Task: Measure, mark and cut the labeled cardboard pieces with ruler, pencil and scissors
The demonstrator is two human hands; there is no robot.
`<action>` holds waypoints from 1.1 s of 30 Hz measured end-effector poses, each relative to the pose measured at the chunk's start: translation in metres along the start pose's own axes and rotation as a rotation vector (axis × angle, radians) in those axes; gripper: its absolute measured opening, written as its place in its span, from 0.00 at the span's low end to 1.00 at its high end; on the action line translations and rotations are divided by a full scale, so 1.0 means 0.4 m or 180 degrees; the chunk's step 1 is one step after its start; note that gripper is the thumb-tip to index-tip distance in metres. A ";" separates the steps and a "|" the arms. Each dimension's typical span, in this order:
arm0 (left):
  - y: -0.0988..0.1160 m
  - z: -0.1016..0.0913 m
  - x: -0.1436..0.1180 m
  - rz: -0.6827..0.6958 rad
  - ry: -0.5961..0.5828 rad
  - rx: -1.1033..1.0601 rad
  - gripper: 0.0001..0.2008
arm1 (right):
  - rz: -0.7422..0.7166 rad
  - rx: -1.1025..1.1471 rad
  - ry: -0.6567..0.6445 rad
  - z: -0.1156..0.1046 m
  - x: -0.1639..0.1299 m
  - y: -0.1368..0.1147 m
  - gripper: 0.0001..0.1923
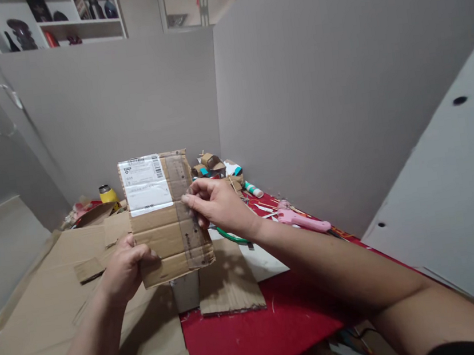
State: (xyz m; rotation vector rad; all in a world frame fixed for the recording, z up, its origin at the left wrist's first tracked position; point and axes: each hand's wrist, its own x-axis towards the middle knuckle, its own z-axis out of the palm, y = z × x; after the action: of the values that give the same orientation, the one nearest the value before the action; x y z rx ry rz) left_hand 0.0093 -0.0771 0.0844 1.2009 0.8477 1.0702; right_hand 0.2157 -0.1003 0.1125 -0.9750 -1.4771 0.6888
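Hands [123, 269] gripping cardboard piece [164, 218], edges pinched

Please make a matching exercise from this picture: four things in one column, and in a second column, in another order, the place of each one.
Things:
1. cardboard piece with white label
2. pink glue gun
3. yellow bottle
4. flat cardboard sheet

Places:
a. on the red tabletop, to the right of the right hand
b. far back on the left, behind the cardboard
c. held up between both hands, the left hand at its lower left corner
d. lying flat under the left forearm

Pairs: 1-c, 2-a, 3-b, 4-d
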 end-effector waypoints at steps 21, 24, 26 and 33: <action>-0.015 0.004 0.013 -0.0139 0.0190 -0.0070 0.11 | -0.0065 -0.0309 0.0146 0.012 0.020 0.041 0.13; -0.019 0.007 0.016 -0.0187 0.0176 -0.0124 0.13 | -0.0046 -0.0349 0.0165 0.014 0.026 0.054 0.13; -0.025 0.009 0.018 -0.0207 0.0175 -0.0171 0.15 | -0.0025 -0.0351 0.0169 0.014 0.030 0.061 0.13; -0.049 0.001 0.035 -0.0156 0.0547 -0.0225 0.07 | 0.0066 -0.0020 0.0412 -0.025 0.039 0.052 0.12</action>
State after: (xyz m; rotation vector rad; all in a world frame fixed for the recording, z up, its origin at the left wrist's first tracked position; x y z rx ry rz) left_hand 0.0174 -0.0646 0.0659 1.0347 0.9587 1.1660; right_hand 0.2297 -0.0778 0.1038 -1.0222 -1.3584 0.6245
